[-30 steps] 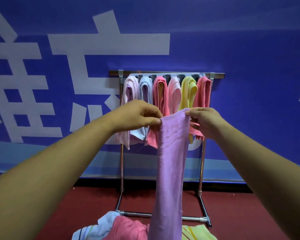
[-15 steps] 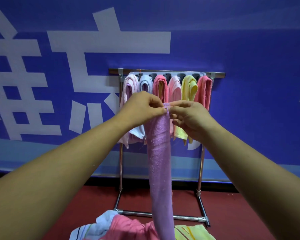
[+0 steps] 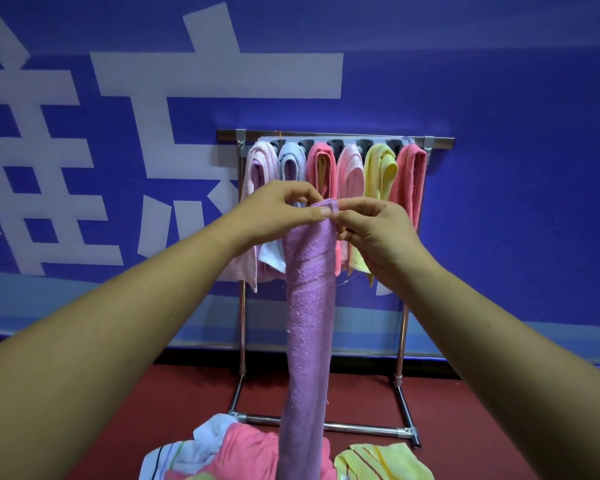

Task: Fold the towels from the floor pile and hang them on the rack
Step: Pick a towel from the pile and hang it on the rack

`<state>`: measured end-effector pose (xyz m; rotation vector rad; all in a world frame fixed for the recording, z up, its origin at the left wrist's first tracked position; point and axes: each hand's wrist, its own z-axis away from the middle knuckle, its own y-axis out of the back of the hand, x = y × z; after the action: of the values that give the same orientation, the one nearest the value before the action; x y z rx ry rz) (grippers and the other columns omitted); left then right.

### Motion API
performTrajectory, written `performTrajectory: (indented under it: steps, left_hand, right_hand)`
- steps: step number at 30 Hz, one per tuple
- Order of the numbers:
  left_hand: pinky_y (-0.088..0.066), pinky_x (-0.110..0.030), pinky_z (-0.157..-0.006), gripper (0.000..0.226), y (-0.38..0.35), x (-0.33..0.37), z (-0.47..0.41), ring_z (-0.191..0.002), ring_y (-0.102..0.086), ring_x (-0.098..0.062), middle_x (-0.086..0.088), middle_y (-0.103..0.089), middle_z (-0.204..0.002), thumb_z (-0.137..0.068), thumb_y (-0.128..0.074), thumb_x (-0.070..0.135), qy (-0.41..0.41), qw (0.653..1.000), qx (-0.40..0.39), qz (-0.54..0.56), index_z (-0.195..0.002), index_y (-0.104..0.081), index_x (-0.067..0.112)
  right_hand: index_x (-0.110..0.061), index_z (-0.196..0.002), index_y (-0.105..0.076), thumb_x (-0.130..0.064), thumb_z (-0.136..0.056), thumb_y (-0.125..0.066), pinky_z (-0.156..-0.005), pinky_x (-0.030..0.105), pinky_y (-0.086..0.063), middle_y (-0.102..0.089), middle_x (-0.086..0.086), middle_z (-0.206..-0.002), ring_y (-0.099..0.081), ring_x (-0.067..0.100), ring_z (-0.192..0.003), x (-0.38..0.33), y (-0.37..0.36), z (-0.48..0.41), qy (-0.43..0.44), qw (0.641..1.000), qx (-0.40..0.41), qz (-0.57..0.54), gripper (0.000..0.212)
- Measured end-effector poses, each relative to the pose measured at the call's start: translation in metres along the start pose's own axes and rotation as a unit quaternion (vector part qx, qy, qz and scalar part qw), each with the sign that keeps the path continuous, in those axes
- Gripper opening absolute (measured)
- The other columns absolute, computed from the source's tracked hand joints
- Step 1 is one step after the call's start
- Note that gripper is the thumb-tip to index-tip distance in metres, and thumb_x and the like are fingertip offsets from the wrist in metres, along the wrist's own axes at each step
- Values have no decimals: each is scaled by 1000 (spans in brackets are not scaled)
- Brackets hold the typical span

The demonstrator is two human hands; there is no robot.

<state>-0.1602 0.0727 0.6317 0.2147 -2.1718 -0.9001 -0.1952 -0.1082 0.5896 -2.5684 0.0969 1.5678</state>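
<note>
The fingers (image 3: 313, 212) of the left hand (image 3: 278, 211) and the right hand (image 3: 378, 233) met in front of the rack (image 3: 227, 135). They were pressed together, pinching the folded top edge of one purple towel (image 3: 309, 306). The towel hung straight down from that pinch as a narrow strip before the rack's middle. Its lower end dropped into the floor pile (image 3: 250, 448), just in front of the rack's base bar.

Six hung towels (image 3: 321, 168) sat side by side over the rack's top rail: from the left, pale pink, light blue, coral, pale pink, yellow and coral.

In the pile before the rack, three towels showed: a white striped one, a pink one and a yellow one. A blue banner (image 3: 499, 98) with white characters stood behind the rack.
</note>
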Motion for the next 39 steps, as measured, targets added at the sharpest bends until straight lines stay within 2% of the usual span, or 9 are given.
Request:
performTrajectory:
  steps: [8, 11, 15, 20, 24, 27, 29, 33, 39]
  left_hand:
    - [-53, -34, -77, 17, -4, -8, 1, -78, -62, -9, -7, -73, -87, -88, -74, 33, 17, 1000, 12, -13, -89, -75, 15]
    - [-49, -30, -73, 18, -5, -10, 1, -74, -59, -7, -8, -72, -85, -87, -74, 32, 19, 1000, 12, -14, -87, -74, 14]
    - [-44, -21, -67, 18, -5, -14, 3, -67, -55, -1, 4, -66, -73, -86, -75, 33, 38, 998, -43, -16, -84, -74, 15]
    - [-41, -6, -52, 23, 4, -21, 8, -57, -59, 4, 12, -66, -63, -87, -75, 29, 99, 989, -107, 3, -87, -70, 7]
    - [-57, -19, -74, 25, 9, -29, 7, -88, -74, -22, -12, -75, -87, -86, -75, 26, 97, 991, -84, 36, -87, -71, 2]
    - [-59, -28, -82, 17, 12, -21, 3, -82, -73, -21, -8, -74, -80, -85, -75, 22, 69, 986, -32, 150, -79, -70, 7]
    - [-57, -21, -74, 16, 12, -16, 3, -72, -67, -8, 2, -70, -71, -85, -73, 19, 68, 972, -32, 221, -74, -66, 11]
    - [-33, -4, -41, 24, -7, -17, 9, -46, -52, 3, 3, -62, -59, -88, -75, 19, 93, 994, -64, 10, -71, -62, 6]
    - [-51, -14, -62, 15, -20, -39, 6, -71, -66, -2, -5, -69, -81, -86, -76, 15, 76, 984, 81, 140, -92, -63, 13]
  right_hand:
    - [-9, -88, -79, -8, -86, -72, -82, 41, -47, -63, 28, -98, -53, 34, -92, 13, 1, 6, -73, 994, -37, -72, 7]
    - [-5, -96, -76, -18, -87, -76, -71, 34, -40, -58, 24, -102, -43, 31, -92, 21, 2, 10, -124, 987, -80, -70, 16]
    - [-11, -75, -73, -3, -90, -68, -63, 33, -43, -63, 19, -84, -53, 25, -74, 25, 5, 9, -105, 992, -62, -43, 18]
    - [-7, -81, -67, 5, -90, -65, -64, 28, -53, -69, 9, -77, -67, 18, -70, 19, 10, 2, -100, 993, -4, -66, 15]
    - [-1, -93, -65, 6, -88, -67, -66, 27, -56, -68, 13, -85, -65, 20, -75, 14, 12, -4, -129, 991, -29, 35, 8]
    - [4, -108, -62, 6, -93, -57, -71, 27, -56, -67, 13, -89, -63, 17, -72, -2, 18, -10, -129, 987, -70, -65, 16]
    - [1, -91, -68, 2, -95, -51, -59, 22, -50, -61, 4, -71, -54, 11, -57, -9, 25, -11, -159, 967, -136, -144, 18]
    - [-7, -74, -59, 8, -87, -63, -54, 28, -36, -47, 10, -72, -44, 19, -62, 23, 22, -10, -184, 980, -61, 49, 20]
    - [-5, -90, -65, 4, -90, -63, -91, 43, -52, -69, 17, -92, -67, 26, -86, 26, 16, -14, -144, 984, -11, -105, 9]
